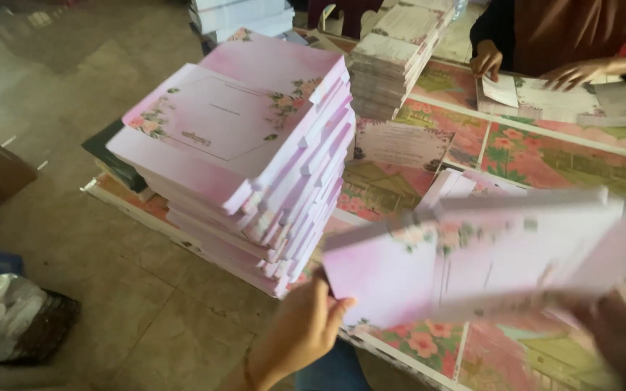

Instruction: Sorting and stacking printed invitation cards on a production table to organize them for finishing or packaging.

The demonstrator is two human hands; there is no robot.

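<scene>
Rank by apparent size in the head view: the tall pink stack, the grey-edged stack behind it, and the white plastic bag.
1. Pink stack, clearly largest.
2. Grey-edged stack.
3. White plastic bag. The last two look similar, and the bag lies nearer, so their order is unsure.

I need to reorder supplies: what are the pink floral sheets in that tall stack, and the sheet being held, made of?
The tall pink stack looks like matte card: stiff, flat edges, no glare. The held pink sheet, between the left hand and right hand, seems the same folded card, though motion blur hides its finish.
</scene>
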